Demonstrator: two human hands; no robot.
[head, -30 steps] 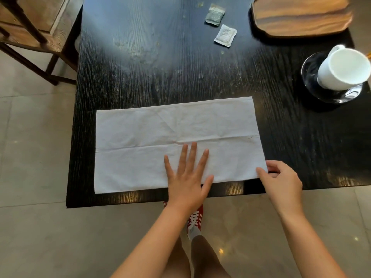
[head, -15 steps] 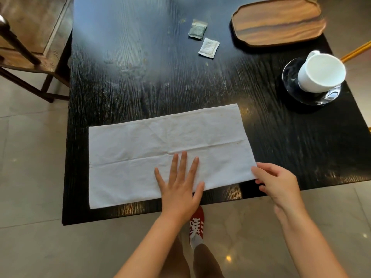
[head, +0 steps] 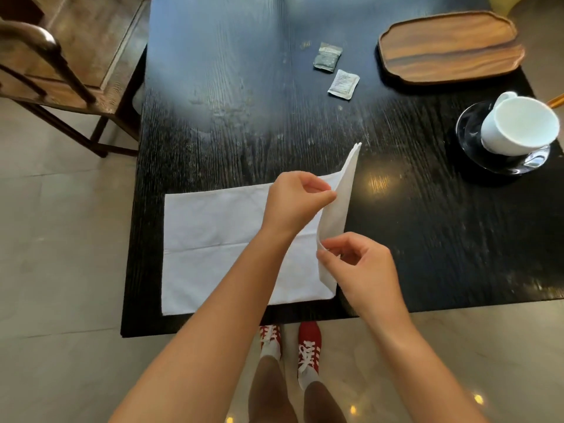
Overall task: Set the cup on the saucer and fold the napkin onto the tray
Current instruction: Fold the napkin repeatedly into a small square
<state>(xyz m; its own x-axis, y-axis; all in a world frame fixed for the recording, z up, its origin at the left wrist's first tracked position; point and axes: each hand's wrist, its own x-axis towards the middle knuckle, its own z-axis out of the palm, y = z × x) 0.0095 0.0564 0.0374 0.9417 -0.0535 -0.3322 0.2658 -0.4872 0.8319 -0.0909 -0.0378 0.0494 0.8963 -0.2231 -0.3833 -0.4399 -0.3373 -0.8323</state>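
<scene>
A white napkin (head: pixel 213 239) lies along the near edge of the black table (head: pixel 244 117). Its right end stands lifted off the wood. My left hand (head: pixel 294 203) pinches the upper part of that raised edge. My right hand (head: pixel 363 270) pinches the lower part of the same edge. A white cup (head: pixel 518 126) sits tilted on a dark glass saucer (head: pixel 476 148) at the right. The oval wooden tray (head: pixel 448 45) rests at the far right of the table with nothing on it.
Two small sachets, one grey-green (head: pixel 327 58) and one white (head: pixel 343 84), lie left of the tray. A wooden chair (head: pixel 61 62) stands at the table's left side. My red shoes (head: pixel 308 346) show on the tiled floor below the table edge.
My left hand left the flat napkin and moved right to its edge. Both hands took hold of the right end and raised it off the table.
</scene>
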